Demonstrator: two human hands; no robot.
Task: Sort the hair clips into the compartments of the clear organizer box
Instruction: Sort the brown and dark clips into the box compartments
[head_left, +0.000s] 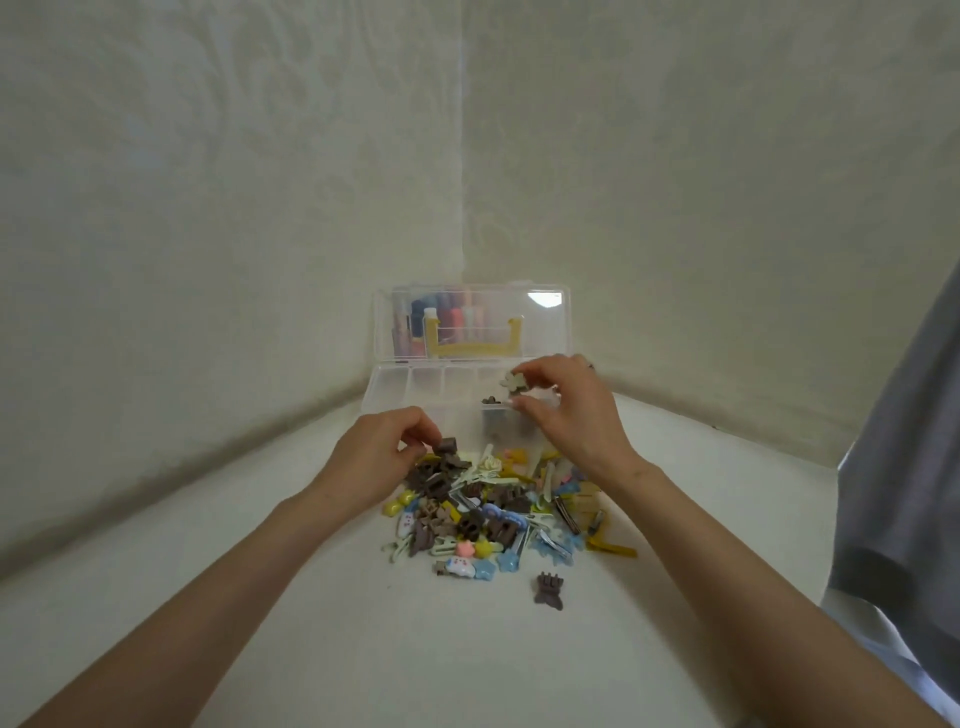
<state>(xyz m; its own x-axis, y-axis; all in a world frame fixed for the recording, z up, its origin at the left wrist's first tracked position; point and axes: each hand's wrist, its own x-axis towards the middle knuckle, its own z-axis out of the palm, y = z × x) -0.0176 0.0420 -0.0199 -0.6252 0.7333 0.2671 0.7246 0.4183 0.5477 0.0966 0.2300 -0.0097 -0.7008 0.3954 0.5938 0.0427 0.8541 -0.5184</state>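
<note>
Pinching cream clip, prob. over box, R hand

Cream, faintly patterned walls meet in a corner at upper centre; a white surface fills the lower frame; grey cloth at right edge.

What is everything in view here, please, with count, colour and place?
organizer box: one, clear, lid open, far end of the table.
yellow handle: one, seen at the lid.
pile of hair clips: many, brown, blue, yellow, green, pink, before the box.
lone claw clip: one, brown, nearer than the pile.
dark clip: at least one, inside a box compartment.
table: one, white.
grey cloth: one, right edge.
left hand: pinches a brown clip atop the pile.
right hand: pinches a cream clip over the box.
</note>
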